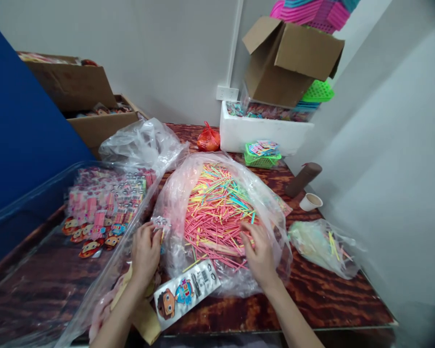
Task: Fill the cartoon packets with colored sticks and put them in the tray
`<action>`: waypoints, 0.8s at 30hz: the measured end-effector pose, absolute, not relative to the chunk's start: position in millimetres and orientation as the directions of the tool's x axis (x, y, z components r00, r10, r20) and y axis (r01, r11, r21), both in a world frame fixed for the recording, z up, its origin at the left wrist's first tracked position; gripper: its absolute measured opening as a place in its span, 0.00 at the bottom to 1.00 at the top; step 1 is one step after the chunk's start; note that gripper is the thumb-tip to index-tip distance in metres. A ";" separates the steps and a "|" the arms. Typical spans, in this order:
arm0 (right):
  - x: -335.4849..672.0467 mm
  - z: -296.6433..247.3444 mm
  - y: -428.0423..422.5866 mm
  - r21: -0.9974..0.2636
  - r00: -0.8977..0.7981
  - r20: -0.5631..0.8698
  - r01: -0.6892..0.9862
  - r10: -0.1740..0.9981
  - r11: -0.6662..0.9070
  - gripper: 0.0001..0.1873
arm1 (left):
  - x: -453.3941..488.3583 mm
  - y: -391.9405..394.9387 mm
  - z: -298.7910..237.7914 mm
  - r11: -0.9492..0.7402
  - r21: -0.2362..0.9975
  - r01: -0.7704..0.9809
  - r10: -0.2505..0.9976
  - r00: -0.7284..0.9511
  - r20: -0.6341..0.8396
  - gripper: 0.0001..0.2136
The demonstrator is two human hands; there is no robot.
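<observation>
A large clear plastic bag (264, 203) lies open in the middle of the wooden table (322, 295), filled with thin coloured sticks (213, 208), mostly pink. My right hand (259, 253) reaches into the bag, its fingers curled among the sticks at the near edge. My left hand (145, 249) is closed on a small clear packet (161, 224) at the bag's left edge. A printed cartoon-boy packet (186, 292) lies flat on the table between my forearms.
A clear bag of filled cartoon packets (105, 208) lies at the left. A smaller bag of sticks (324, 246), a paper cup (311, 201) and a brown tube (303, 179) are at the right. A white foam box (261, 133), green basket (261, 157) and cardboard boxes stand behind.
</observation>
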State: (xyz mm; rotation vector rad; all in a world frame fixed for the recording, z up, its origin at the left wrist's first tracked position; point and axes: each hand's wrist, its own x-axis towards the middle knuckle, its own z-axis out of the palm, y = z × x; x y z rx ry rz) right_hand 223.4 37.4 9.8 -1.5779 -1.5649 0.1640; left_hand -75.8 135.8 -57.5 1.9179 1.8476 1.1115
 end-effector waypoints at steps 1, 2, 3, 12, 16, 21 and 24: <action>223.0 -1.4 38.8 -0.636 0.177 0.429 0.755 0.886 0.157 0.12 | -74.7 137.7 -61.3 -0.177 0.620 0.765 0.930 -0.077 0.360 0.14; 222.2 -11.7 40.0 -0.622 0.159 0.392 0.771 0.906 0.134 0.11 | -73.7 139.2 -64.5 -0.184 0.602 0.777 0.927 -0.066 0.368 0.14; 220.8 -20.6 41.0 -0.602 0.141 0.362 0.790 0.922 0.116 0.11 | -73.2 140.5 -67.0 -0.184 0.596 0.782 0.927 -0.064 0.370 0.14; 186.8 -39.8 57.6 -0.403 -0.018 0.258 0.907 0.966 0.125 0.12 | -75.0 151.1 -64.7 -0.100 0.554 0.826 0.944 -0.098 0.316 0.15; 170.3 -41.2 66.6 -0.363 -0.090 0.236 0.915 0.967 0.174 0.11 | -71.7 152.5 -64.9 -0.083 0.531 0.844 0.948 -0.097 0.303 0.20; 165.3 -42.8 69.4 -0.270 -0.065 0.230 0.954 0.971 0.128 0.13 | -71.7 154.2 -65.1 -0.130 0.551 0.824 0.939 -0.076 0.334 0.25; 167.9 -41.2 73.9 -0.153 -0.030 0.214 0.986 0.976 0.064 0.15 | -73.0 143.2 -59.0 -0.162 0.515 0.842 0.944 -0.020 0.330 0.28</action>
